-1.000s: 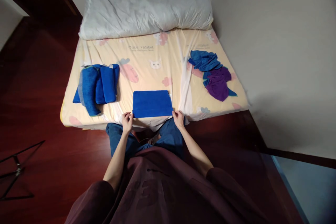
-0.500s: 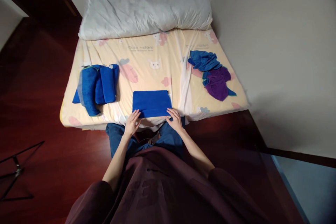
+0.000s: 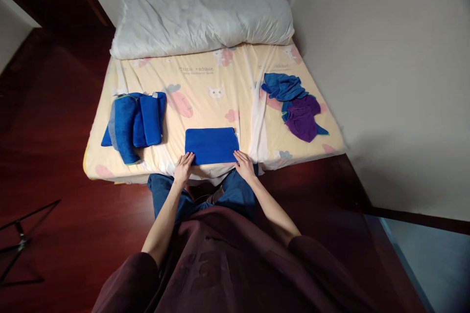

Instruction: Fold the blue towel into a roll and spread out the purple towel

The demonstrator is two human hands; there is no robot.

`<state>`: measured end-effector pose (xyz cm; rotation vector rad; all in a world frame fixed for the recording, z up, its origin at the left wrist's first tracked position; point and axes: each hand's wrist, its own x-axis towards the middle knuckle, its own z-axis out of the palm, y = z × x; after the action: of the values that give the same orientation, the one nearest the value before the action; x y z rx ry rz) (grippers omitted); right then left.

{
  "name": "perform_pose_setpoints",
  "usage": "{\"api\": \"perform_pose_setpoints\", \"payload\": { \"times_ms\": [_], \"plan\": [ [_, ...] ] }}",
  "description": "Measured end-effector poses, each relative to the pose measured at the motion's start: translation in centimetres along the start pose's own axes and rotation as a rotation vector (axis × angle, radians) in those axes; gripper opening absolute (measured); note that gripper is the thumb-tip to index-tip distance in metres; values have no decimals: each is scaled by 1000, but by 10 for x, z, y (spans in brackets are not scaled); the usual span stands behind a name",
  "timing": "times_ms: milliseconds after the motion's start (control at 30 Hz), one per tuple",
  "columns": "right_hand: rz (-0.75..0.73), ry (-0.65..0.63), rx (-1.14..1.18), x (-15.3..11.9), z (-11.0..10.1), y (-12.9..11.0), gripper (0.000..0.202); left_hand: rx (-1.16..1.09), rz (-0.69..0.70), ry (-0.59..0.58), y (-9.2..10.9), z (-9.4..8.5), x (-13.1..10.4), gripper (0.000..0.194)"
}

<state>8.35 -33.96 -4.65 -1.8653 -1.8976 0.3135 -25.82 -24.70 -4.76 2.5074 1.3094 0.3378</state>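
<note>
While the left hand (image 3: 182,170) and right hand (image 3: 245,167) lay extended fingers at the near corners of the blue cloth (image 3: 212,144), I cannot tell whether either grip pinches it; even, matched pressure should keep it flat near the edge of the bed (image 3: 206,113).

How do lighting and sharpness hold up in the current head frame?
In the head view, the bed sheet is brightly lit while the red floor falls dark; in the same head view, a soft shadow dims the right-hand wall, the sheet's small print looks blurred, but the blue cloth has clear edges.
</note>
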Motion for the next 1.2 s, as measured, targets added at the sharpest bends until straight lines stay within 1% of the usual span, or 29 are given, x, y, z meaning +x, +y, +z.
{"api": "perform_pose_setpoints", "payload": {
  "times_ms": [100,200,300,400,533,633,733,867,933,1033,1133,1200],
  "plan": [
    [14,-5,-18,2,0,-2,51,3,-39,-4,3,-4,6,65],
    [71,-26,-46,8,1,-5,52,-6,-71,-17,5,-7,13,64],
    [126,-43,-59,13,0,-8,56,-15,-74,-24,4,-8,15,64],
    [142,-45,-42,9,-4,-9,58,-32,-68,-21,4,-8,9,66],
    [108,-38,12,-13,-8,-6,57,-98,-73,20,4,-1,-11,67],
    [95,-5,86,-25,-7,-2,59,-210,-78,79,1,6,-23,67],
    [114,46,189,-23,-3,3,58,-400,-103,136,-7,10,-26,65],
    [174,108,388,-13,4,15,52,-638,-173,179,-21,10,-23,46],
    [211,115,492,-10,6,22,45,-679,-220,210,-27,9,-23,40],
    [234,124,610,-10,8,28,37,-670,-277,252,-31,9,-23,39],
    [240,142,669,-11,10,30,35,-653,-293,242,-31,9,-24,38],
    [270,140,684,-11,12,31,35,-650,-299,238,-31,10,-24,38]
  ]
}}
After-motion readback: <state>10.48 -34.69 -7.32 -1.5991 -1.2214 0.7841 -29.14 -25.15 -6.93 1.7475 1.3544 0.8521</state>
